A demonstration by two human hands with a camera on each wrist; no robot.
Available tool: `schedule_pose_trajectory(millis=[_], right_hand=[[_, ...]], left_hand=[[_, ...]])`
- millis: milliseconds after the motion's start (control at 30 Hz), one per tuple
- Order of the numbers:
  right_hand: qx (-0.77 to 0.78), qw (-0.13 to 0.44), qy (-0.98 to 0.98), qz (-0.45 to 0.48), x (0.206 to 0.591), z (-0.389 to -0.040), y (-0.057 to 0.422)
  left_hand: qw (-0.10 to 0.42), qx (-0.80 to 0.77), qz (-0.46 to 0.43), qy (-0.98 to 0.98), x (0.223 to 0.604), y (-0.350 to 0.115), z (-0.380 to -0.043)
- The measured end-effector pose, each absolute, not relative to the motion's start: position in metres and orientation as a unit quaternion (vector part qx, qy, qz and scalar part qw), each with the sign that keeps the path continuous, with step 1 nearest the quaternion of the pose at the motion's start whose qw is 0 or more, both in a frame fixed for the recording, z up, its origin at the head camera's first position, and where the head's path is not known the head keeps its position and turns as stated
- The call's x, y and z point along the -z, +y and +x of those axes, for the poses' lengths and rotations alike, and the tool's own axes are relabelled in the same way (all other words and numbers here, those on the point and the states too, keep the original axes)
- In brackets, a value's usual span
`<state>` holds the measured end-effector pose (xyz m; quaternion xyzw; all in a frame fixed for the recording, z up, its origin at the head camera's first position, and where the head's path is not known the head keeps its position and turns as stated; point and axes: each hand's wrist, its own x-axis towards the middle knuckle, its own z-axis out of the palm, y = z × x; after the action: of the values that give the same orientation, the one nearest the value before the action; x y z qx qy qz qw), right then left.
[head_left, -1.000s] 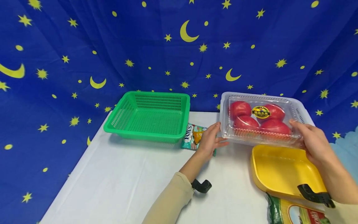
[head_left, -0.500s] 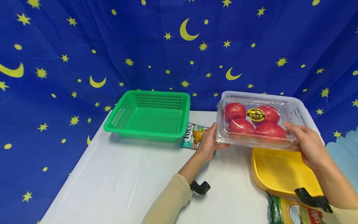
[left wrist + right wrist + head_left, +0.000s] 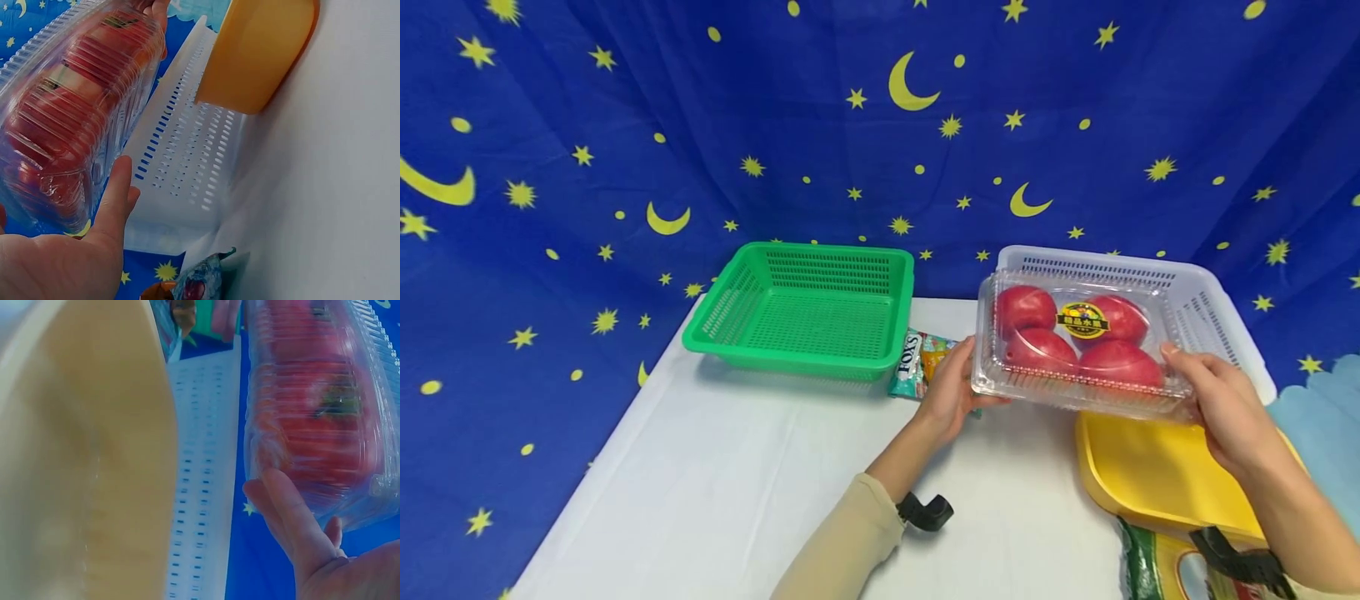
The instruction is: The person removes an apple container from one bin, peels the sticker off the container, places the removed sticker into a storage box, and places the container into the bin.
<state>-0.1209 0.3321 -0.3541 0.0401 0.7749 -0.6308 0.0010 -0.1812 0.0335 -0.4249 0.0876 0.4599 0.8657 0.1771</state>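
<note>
A clear plastic fruit box (image 3: 1078, 392) with a lid and a black-and-yellow label holds several round red fruits (image 3: 1040, 350). Both hands carry it raised, overlapping the front of a white slotted basket (image 3: 1221, 333) in the head view. My left hand (image 3: 949, 392) holds the left end, one finger reaching along the underside in the left wrist view (image 3: 115, 200). At the right end my right hand (image 3: 1232, 408) grips the box, thumb on its top edge and fingers beneath. In the right wrist view, fingers (image 3: 294, 512) lie against the box's ribbed side.
A green slotted basket (image 3: 827, 367) stands at the back left. Beside it lies a teal FOX'S candy bag (image 3: 910, 367), partly behind the left hand. In front of the white basket sits a yellow tray (image 3: 1150, 467), with a green-and-yellow packet (image 3: 1142, 558) nearer the front.
Both hands have drawn the fruit box left and a little toward me, uncovering more of the white basket. The baskets, candy bag and yellow tray stay in place.
</note>
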Motion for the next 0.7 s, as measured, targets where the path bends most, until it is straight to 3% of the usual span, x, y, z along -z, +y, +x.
schedule_pose_trajectory(millis=[700], right_hand=[[0.543, 0.0, 0.836, 0.072, 0.368, -0.093, 0.308]], left_hand=[[0.219, -0.856, 0.114, 0.455, 0.424, 0.001, -0.152]])
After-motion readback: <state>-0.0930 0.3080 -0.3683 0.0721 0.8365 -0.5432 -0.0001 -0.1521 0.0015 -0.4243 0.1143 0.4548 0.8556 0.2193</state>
